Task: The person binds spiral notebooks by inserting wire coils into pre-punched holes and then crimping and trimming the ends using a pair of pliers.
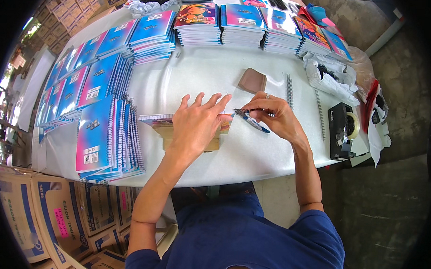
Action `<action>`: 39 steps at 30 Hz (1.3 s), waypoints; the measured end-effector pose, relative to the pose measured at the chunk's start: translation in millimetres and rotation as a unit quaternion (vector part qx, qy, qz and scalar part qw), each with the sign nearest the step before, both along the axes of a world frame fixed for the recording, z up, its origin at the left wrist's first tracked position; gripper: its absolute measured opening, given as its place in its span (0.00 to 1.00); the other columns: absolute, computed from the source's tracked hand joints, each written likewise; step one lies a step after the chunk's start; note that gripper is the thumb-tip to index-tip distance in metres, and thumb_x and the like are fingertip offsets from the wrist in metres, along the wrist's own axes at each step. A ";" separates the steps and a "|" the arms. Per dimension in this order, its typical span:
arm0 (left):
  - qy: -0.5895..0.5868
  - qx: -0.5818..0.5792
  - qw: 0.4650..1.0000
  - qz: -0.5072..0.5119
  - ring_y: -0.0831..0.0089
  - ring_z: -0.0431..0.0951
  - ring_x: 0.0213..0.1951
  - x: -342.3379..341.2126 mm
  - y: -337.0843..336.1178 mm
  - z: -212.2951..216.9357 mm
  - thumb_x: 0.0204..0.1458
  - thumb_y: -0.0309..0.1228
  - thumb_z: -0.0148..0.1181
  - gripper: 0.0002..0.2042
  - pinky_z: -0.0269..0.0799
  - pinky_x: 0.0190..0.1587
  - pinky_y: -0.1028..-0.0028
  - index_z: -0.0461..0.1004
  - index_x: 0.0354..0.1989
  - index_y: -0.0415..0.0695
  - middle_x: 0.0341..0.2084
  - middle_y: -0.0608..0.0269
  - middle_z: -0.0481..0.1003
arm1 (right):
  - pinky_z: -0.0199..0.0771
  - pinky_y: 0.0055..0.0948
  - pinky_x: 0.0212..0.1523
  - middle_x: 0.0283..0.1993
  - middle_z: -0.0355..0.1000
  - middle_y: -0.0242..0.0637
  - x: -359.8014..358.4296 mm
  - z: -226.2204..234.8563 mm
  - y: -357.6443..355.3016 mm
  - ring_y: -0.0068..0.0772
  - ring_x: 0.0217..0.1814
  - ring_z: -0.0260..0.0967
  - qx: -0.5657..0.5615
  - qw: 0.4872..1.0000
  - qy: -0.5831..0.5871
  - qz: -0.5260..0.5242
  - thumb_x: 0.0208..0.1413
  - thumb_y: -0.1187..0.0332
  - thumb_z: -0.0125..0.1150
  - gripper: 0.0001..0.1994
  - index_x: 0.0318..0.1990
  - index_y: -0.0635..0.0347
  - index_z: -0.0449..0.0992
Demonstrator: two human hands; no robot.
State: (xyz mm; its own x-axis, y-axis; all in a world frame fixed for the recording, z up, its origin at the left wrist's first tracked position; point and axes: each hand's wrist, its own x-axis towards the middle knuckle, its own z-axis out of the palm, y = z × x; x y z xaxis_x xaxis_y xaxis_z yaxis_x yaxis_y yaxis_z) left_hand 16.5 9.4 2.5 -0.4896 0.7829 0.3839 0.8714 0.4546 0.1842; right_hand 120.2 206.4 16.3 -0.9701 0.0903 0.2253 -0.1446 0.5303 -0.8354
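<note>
My left hand [197, 124] lies over a notebook [155, 118] near the front of the table, its fingers spread and raised, the thumb toward the notebook's right end. Beneath the notebook is a tan wooden block [216, 143]. At the right end of the notebook my right hand [280, 118] pinches a small dark thing [240, 112] that I cannot make out. A ring is on one of its fingers. Just under these fingertips a blue pen [259, 127] lies on the table. The left hand hides much of the notebook.
Stacks of spiral notebooks [96, 135] line the left side, and more stacks [243, 28] run along the back. A brown pad [252, 80], loose spiral coils [289, 92] and a black tape dispenser [341, 132] are to the right. Cardboard boxes [61, 214] stand at lower left.
</note>
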 end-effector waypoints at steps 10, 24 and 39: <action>-0.018 0.002 1.000 0.000 0.55 0.73 0.55 3.2 -0.2 2.3 0.51 0.45 0.57 0.24 0.63 0.58 0.54 0.69 0.59 0.59 0.52 0.66 0.75 | 0.69 0.34 0.31 0.28 0.72 0.42 -4.6 0.4 -0.3 0.35 0.27 0.67 0.074 0.992 0.069 0.075 0.55 0.75 0.59 0.08 0.42 0.64 0.77; -0.062 -0.140 0.987 -0.046 0.55 0.75 0.51 14.0 2.2 19.9 0.50 0.51 0.56 0.29 0.78 0.39 0.63 0.67 0.59 0.51 0.53 0.58 0.73 | 0.73 0.32 0.41 0.37 0.75 0.41 -44.9 -18.0 57.9 0.32 0.40 0.72 0.100 0.990 -0.076 0.063 0.56 0.66 0.62 0.09 0.41 0.59 0.78; -0.008 0.081 0.996 0.028 0.56 0.77 0.48 -3.7 -7.8 0.4 0.35 0.49 0.68 0.48 0.68 0.55 0.56 0.51 0.69 0.56 0.41 0.55 0.78 | 0.64 0.36 0.57 0.52 0.74 0.48 -59.6 2.1 38.2 0.42 0.54 0.69 0.010 0.966 -0.134 0.223 0.58 0.55 0.57 0.22 0.45 0.68 0.79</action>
